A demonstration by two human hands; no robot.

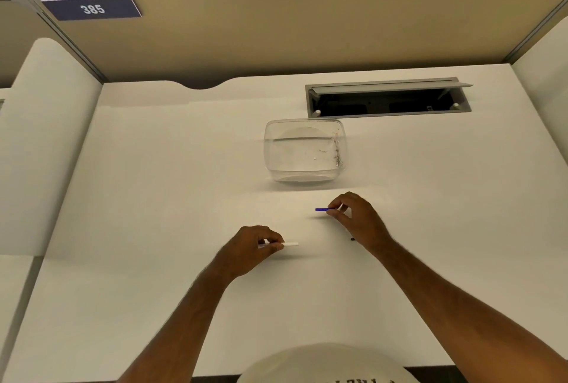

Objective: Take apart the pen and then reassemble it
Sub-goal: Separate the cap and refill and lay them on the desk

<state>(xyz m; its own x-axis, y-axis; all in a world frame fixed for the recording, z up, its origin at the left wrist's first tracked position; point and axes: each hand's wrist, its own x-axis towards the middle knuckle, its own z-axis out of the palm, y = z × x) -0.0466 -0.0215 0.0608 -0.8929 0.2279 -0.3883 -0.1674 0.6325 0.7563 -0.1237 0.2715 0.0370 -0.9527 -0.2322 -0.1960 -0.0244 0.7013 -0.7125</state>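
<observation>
White plastic is what the left hand (256, 249) pinches: the pale barrel (290, 244) of the pen, with its open end pointing to the right, low over the desk (153, 198). The right hand (356, 218) has its fingertips closed on a thin blue tube (322, 209), probably the ink refill, which points left toward the other hand. The two parts are apart, so the pen is in pieces at this moment; whether the person is just finishing the taking apart or starting to put it together cannot be told. To join them well, the person should bring the blue tube level with the barrel, line up the two ends, and slide it in straight without force, keeping the pinch light so the thin tube does not bend. A small dark piece (352, 239) lies on the desk just beside the right wrist; it is too small to identify. Most of the barrel is hidden inside the left fingers, and the far end of the blue tube is covered by the right hand. A clear plastic box (304, 152) stands behind the hands, with some tiny bits inside that are hard to make out.
</observation>
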